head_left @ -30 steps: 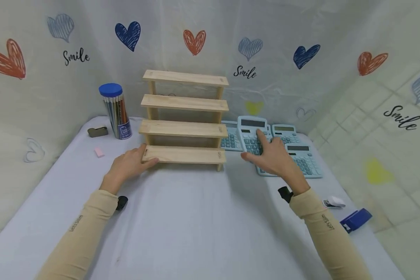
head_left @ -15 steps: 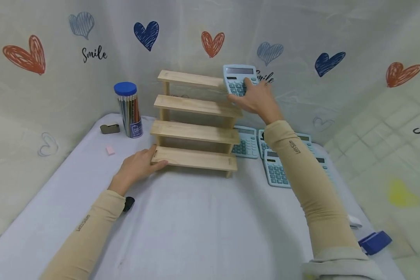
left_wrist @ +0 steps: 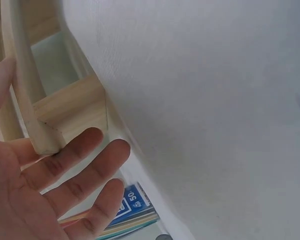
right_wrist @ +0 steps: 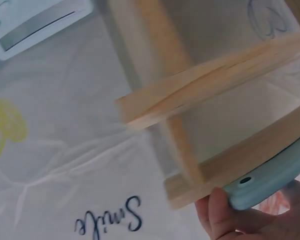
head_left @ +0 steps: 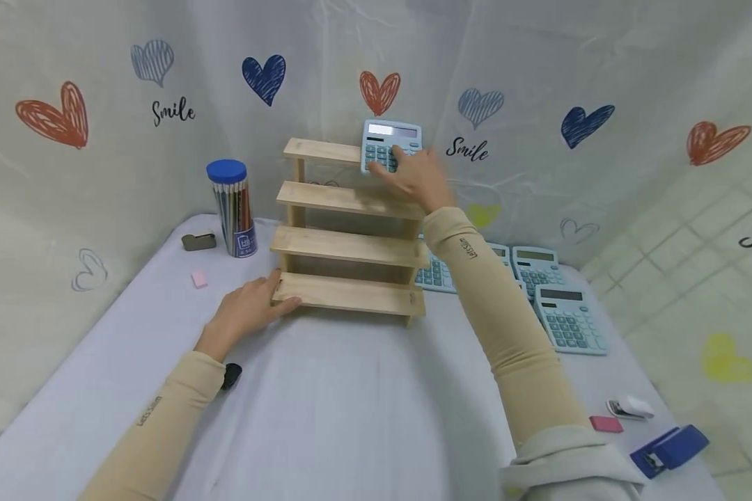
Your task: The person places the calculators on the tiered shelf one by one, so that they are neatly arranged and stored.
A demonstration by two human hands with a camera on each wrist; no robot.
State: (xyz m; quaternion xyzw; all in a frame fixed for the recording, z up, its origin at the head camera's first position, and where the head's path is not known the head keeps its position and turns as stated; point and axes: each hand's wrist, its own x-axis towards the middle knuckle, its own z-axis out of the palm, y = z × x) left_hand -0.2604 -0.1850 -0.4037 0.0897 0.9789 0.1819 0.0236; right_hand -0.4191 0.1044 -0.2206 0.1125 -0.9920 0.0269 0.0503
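A four-tier wooden display shelf (head_left: 351, 247) stands on the white-covered table. My left hand (head_left: 241, 313) holds the left end of its lowest board; in the left wrist view, the thumb and index finger lie on opposite sides of the board (left_wrist: 27, 85), while the other fingers stick out free. At the top tier's right half, my right hand (head_left: 423, 177) grips a light blue calculator (head_left: 388, 132) by its lower right part. The right wrist view has the calculator's edge (right_wrist: 275, 172) up against the top board, whether resting on it I cannot tell.
Several more calculators (head_left: 570, 320) lie right of the shelf, partly behind my right sleeve. A pencil tub (head_left: 230, 209), a small dark object (head_left: 198, 241) and a pink eraser (head_left: 198, 279) are at left. Front right are a white stapler (head_left: 629, 408), a red block (head_left: 606, 424) and a blue stapler-like tool (head_left: 670, 449).
My right hand has lifted one calculator from the group at right and carried it up and left to the top tier. The left hand stays at the lowest board.
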